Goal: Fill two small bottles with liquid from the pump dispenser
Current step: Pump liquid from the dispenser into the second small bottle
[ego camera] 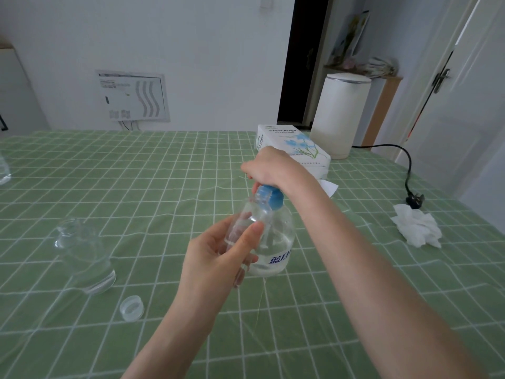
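Head view: filling seems under way, not finished.
A loose cap [131,307] lies nearest; the left hand [213,258] curls around a tilted small bottle [244,216], mouth at the pump dispenser [280,239], whose blue top the right hand [273,166] wraps. The second bottle [84,258] (open, little liquid inside) stands left; crumpled tissue [418,228] and tissue box [295,146] lie farther, blocking nothing.

You're in a home room: a green checked tablecloth [136,187] covers the table, a tissue box [289,143] and white electric kettle [338,113] stand at one o'clock, a white door [470,119] at two, a wall panel [134,97] at eleven.
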The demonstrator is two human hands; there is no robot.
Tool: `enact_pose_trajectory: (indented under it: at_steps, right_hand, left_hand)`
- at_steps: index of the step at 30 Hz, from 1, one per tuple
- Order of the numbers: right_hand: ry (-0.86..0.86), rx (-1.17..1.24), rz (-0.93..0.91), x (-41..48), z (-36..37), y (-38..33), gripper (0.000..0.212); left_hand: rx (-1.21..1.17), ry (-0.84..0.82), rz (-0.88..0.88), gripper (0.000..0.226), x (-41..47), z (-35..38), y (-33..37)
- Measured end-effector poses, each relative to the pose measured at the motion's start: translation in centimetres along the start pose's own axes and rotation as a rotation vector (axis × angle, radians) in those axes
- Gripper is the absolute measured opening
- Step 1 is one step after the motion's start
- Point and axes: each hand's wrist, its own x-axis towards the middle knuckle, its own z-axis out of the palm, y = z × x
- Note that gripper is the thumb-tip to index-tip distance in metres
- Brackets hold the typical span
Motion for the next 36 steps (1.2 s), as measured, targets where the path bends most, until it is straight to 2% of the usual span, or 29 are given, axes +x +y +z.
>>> enact_pose_trajectory:
  at_steps: [3,9,17,22,24,28,33,36]
  right_hand:
    - [0.040,-0.022,0.004,0.1,-0.6,-0.2,0.020]
    - [0.033,-0.045,0.004,0.2,-0.8,-0.8,0.017]
    - [-0.032,-0.053,0.024,0.0,0.1,-0.3,0.032]
    - [0.018,-0.001,0.002,0.1,0.3,0.0,0.031]
    - [0.056,0.008,0.001,0.2,0.1,0.1,0.023]
    - [0.111,-0.063,0.018,0.3,-0.6,-0.5,0.021]
    - [0.042,-0.048,0.026,0.2,-0.7,-0.9,0.019]
    - [0.008,-0.053,0.024,0.0,-0.6,-0.9,0.029]
  left_hand:
    - [-0.003,0.004,0.014,0.047,0.0,0.1,0.2]
    - [-0.020,0.008,0.015,0.040,0.0,0.1,0.3]
    - [0.003,-0.005,0.009,0.036,0.0,-0.1,-0.1]
    - [0.008,-0.003,0.011,0.041,-0.1,-0.2,-0.1]
    - [-0.005,-0.010,0.016,0.039,-0.1,-0.1,0.0]
    - [-0.017,-0.001,0.027,0.038,0.0,-0.2,0.2]
    - [-0.013,-0.005,0.031,0.035,0.1,-0.1,0.2]
    - [-0.009,0.006,0.023,0.037,0.2,-0.1,0.1]
